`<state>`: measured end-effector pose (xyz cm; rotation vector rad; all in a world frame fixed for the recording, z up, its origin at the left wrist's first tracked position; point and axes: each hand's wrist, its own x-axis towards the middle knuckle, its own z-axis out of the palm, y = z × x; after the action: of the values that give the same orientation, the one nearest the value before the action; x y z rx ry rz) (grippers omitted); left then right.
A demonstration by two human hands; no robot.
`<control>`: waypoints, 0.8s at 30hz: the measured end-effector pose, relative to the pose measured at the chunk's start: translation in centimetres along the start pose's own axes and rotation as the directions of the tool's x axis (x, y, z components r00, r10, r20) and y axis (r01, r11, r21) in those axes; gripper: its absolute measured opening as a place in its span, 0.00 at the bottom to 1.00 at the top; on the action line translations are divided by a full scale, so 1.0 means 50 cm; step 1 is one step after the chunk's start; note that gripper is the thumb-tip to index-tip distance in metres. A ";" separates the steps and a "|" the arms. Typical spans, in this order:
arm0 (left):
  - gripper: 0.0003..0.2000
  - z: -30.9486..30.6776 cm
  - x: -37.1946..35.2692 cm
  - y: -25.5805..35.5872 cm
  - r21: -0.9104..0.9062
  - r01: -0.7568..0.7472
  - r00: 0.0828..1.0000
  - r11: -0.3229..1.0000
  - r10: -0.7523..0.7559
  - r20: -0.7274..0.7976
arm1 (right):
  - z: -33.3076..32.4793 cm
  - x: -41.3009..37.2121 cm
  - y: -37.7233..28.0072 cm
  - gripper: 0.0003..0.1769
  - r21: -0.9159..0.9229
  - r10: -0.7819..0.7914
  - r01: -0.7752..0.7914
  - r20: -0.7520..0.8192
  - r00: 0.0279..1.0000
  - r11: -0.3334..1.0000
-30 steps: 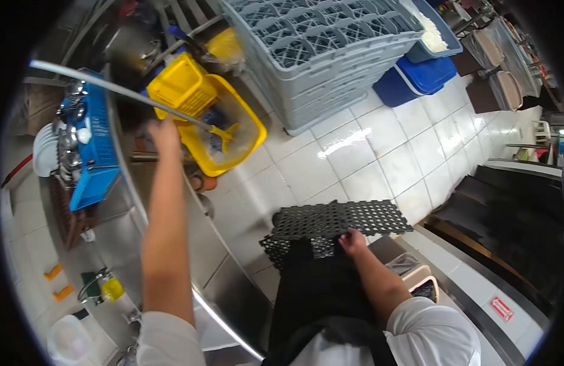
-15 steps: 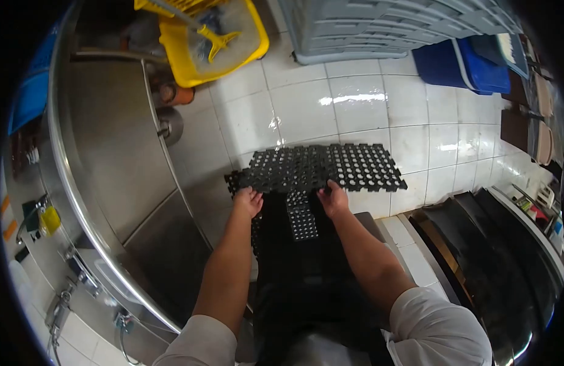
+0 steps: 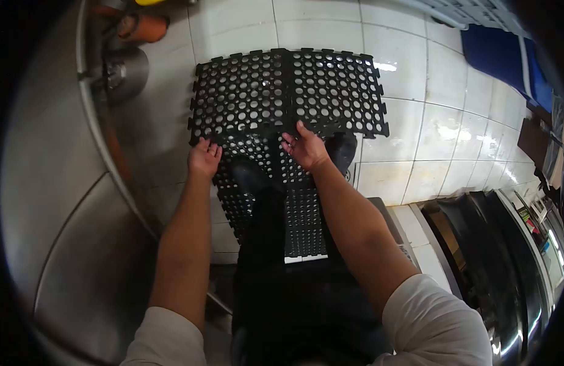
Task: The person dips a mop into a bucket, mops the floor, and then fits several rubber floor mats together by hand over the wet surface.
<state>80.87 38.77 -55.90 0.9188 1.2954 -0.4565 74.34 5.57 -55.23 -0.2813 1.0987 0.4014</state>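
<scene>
A black perforated mat [image 3: 288,91], made of joined panels, lies spread over the white floor tiles. More perforated matting [image 3: 304,213] is under and between the person's dark shoes. My left hand [image 3: 205,158] is at the near left edge of the front panels, its fingers apart and the tips touching the edge. My right hand [image 3: 306,148] is by the middle of that same edge, near the seam, with thumb and fingers spread. Neither hand is closed round the mat.
On the left stands a metal unit [image 3: 56,165] with an orange object [image 3: 143,28] beyond it. A blue bin [image 3: 498,58] is at the upper right, beside a grey crate [image 3: 477,13]. Black curved panels [image 3: 483,238] stand at the lower right.
The front mat panels have moved down and now lie flat, appearing larger. My hands have loosened from their edge. The view has tilted down and closer to the floor.
</scene>
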 end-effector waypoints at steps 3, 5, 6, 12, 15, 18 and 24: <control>0.35 -0.013 0.051 -0.025 0.236 0.178 0.981 0.955 -0.152 -0.124 | -0.060 0.092 0.007 0.37 -0.194 0.225 -0.283 -0.275 0.935 0.939; 0.35 -0.050 0.110 -0.044 0.304 0.218 0.971 0.927 -0.173 -0.167 | -0.175 0.149 0.022 0.38 -0.167 0.226 -0.306 -0.377 0.898 0.937; 0.34 -0.056 0.121 -0.047 0.365 0.193 0.975 0.911 -0.136 -0.176 | -0.184 0.133 0.000 0.35 -0.326 0.145 -0.293 -0.410 0.900 0.899; 0.34 -0.102 0.131 -0.009 0.726 0.158 0.982 0.670 -0.028 -0.187 | -0.329 0.033 -0.178 0.23 -0.724 -0.327 -0.089 -0.413 0.850 0.684; 0.28 -0.123 0.222 0.016 0.952 -0.064 0.980 0.300 0.200 0.003 | -0.431 0.060 -0.273 0.34 -0.855 -0.449 -0.199 -0.434 0.781 0.479; 0.29 -0.069 0.225 0.025 0.976 -0.093 0.935 -0.196 0.320 0.154 | -0.421 0.093 -0.279 0.52 -0.938 -0.721 -0.237 -0.347 0.600 0.254; 0.31 -0.021 0.378 0.000 0.961 -0.277 0.829 -0.008 0.503 0.244 | -0.430 0.199 -0.266 0.56 -0.900 -0.614 0.130 -0.173 0.770 0.416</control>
<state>84.99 43.28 -73.78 2.5160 0.5960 -0.8150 66.98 -13.49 -73.16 -1.6237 1.1949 0.4341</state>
